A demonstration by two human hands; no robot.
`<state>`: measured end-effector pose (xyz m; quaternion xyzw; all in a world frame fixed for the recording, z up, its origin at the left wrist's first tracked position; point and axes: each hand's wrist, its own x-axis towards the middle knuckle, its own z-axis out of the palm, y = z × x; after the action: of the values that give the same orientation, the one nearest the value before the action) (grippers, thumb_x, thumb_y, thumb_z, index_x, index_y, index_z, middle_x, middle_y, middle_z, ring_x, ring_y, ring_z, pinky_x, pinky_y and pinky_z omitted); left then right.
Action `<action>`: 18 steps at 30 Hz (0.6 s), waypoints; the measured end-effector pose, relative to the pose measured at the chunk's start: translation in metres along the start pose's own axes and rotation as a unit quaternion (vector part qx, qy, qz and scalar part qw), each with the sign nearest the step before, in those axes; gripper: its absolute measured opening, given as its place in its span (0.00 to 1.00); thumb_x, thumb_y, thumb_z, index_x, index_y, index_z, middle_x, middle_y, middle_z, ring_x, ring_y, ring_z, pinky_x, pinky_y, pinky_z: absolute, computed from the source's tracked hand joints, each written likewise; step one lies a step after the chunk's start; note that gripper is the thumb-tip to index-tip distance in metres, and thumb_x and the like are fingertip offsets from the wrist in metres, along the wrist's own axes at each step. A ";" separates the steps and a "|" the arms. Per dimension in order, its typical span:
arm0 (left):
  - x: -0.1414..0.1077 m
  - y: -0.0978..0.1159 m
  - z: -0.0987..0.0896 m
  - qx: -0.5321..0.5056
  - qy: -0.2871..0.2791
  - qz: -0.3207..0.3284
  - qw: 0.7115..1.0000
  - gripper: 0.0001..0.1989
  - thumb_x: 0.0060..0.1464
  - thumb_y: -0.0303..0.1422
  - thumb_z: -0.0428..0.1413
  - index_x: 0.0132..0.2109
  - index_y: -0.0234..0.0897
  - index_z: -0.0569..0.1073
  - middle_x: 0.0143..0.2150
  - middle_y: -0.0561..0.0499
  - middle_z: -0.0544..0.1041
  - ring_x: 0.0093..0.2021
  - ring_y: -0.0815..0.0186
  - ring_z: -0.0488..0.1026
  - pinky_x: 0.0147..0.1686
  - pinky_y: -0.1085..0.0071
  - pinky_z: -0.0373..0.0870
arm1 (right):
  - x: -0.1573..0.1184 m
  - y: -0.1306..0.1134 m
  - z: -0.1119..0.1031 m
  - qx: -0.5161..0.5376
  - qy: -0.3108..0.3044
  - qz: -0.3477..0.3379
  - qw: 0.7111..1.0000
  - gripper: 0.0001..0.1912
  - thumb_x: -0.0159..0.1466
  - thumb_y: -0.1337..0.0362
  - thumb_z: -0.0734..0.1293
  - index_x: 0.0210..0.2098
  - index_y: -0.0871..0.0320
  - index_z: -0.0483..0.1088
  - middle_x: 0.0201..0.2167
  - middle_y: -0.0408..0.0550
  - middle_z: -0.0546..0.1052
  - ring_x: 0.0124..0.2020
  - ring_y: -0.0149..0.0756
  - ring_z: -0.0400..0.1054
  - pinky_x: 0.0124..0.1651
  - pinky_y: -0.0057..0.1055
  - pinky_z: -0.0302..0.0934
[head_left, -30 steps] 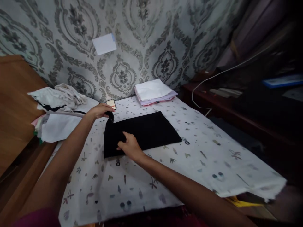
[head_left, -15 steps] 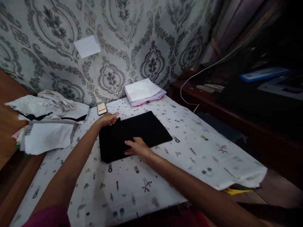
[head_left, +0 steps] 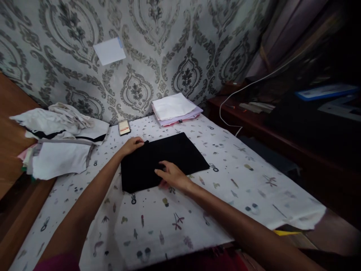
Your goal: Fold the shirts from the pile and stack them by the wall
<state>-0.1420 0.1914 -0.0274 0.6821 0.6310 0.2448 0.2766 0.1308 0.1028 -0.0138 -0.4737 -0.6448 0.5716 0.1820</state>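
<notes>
A flat, folded black cloth (head_left: 169, 150) lies on the white patterned sheet (head_left: 146, 210) in the middle of the head view. At its upper left edge is my left hand (head_left: 133, 145), fingers closed together on the cloth edge near a small raised bit of fabric. My right hand (head_left: 173, 176) is over the cloth's lower edge, thumb and fingers apart, with nothing held between them. Its lower fingers are partly hidden beneath the palm.
White and grey clothes (head_left: 60, 158) are piled at the left, beside a wooden board. A phone (head_left: 124, 128) and a stack of folded fabric (head_left: 176, 109) lie at the back. A white cable (head_left: 225, 121) hangs by the dark red table (head_left: 254, 128) at right.
My left hand's fingers, outstretched before, have curled in at the cloth's upper edge. My right hand's thumb and fingers have shifted slightly over the cloth. The whole view has moved a little.
</notes>
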 end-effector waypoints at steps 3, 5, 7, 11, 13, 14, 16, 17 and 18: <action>-0.016 -0.011 -0.017 0.022 0.013 0.008 1.000 0.14 0.50 0.43 0.54 0.38 0.38 0.75 0.36 0.51 0.77 0.38 0.62 0.70 0.41 0.68 0.65 | 0.004 -0.021 -0.014 -0.311 0.089 -0.108 0.940 0.20 0.66 0.61 0.66 0.56 0.62 0.68 0.44 0.59 0.77 0.44 0.49 0.75 0.45 0.43 0.68; -0.030 -0.020 -0.028 0.036 0.025 -0.002 0.999 0.14 0.50 0.42 0.54 0.38 0.38 0.75 0.34 0.51 0.76 0.35 0.62 0.69 0.38 0.68 0.64 | 0.017 -0.036 -0.010 -0.395 0.096 -0.167 0.898 0.16 0.69 0.63 0.61 0.53 0.62 0.71 0.50 0.61 0.74 0.51 0.50 0.71 0.50 0.42 0.66; -0.042 -0.028 -0.035 0.045 0.037 -0.014 0.998 0.14 0.50 0.42 0.53 0.38 0.37 0.75 0.31 0.51 0.75 0.33 0.62 0.68 0.36 0.68 0.63 | 0.040 -0.047 0.003 -0.419 0.073 -0.230 0.875 0.17 0.71 0.66 0.58 0.55 0.63 0.70 0.57 0.61 0.71 0.58 0.48 0.65 0.56 0.41 0.62; -0.056 -0.039 -0.035 0.046 0.058 -0.023 0.997 0.15 0.52 0.42 0.53 0.39 0.37 0.75 0.30 0.52 0.73 0.32 0.63 0.67 0.35 0.68 0.63 | 0.096 -0.054 0.033 -0.434 0.067 -0.257 0.861 0.23 0.71 0.70 0.56 0.65 0.62 0.60 0.68 0.60 0.60 0.67 0.46 0.53 0.64 0.43 0.51; -0.057 -0.042 -0.031 0.039 0.068 -0.023 0.997 0.14 0.53 0.41 0.53 0.40 0.37 0.75 0.30 0.52 0.73 0.32 0.63 0.68 0.35 0.68 0.64 | 0.118 -0.054 0.039 -0.434 0.072 -0.221 0.870 0.22 0.71 0.69 0.56 0.63 0.64 0.61 0.63 0.63 0.66 0.64 0.48 0.57 0.62 0.44 0.53; -0.058 -0.043 -0.030 0.034 0.072 -0.022 0.997 0.14 0.53 0.40 0.52 0.41 0.36 0.75 0.30 0.52 0.73 0.32 0.63 0.68 0.36 0.68 0.65 | 0.127 -0.053 0.039 -0.435 0.074 -0.207 0.873 0.21 0.70 0.68 0.57 0.61 0.65 0.64 0.60 0.64 0.69 0.62 0.49 0.60 0.60 0.44 0.55; -0.059 -0.044 -0.027 0.022 0.079 -0.018 0.996 0.13 0.54 0.38 0.52 0.42 0.36 0.75 0.31 0.52 0.73 0.33 0.64 0.68 0.37 0.68 0.66 | 0.137 -0.051 0.037 -0.436 0.081 -0.198 0.874 0.18 0.69 0.68 0.58 0.56 0.66 0.68 0.54 0.63 0.73 0.57 0.50 0.64 0.57 0.43 0.57; -0.059 -0.045 -0.026 0.017 0.081 -0.016 0.996 0.14 0.54 0.38 0.51 0.43 0.36 0.75 0.32 0.51 0.74 0.34 0.64 0.69 0.37 0.68 0.66 | 0.139 -0.051 0.036 -0.435 0.085 -0.199 0.874 0.17 0.69 0.69 0.58 0.55 0.65 0.68 0.53 0.62 0.74 0.56 0.49 0.65 0.57 0.41 0.57; -0.060 -0.045 -0.025 0.013 0.082 -0.014 0.996 0.14 0.55 0.38 0.51 0.43 0.35 0.74 0.32 0.51 0.74 0.34 0.64 0.69 0.37 0.68 0.66 | 0.140 -0.050 0.035 -0.433 0.089 -0.202 0.874 0.17 0.69 0.70 0.57 0.54 0.64 0.69 0.52 0.60 0.74 0.56 0.47 0.65 0.57 0.39 0.57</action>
<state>-0.1966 0.1356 -0.0393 0.6544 0.6640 0.2884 0.2184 0.0155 0.2029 -0.0214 -0.4134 -0.8905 0.1411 0.1268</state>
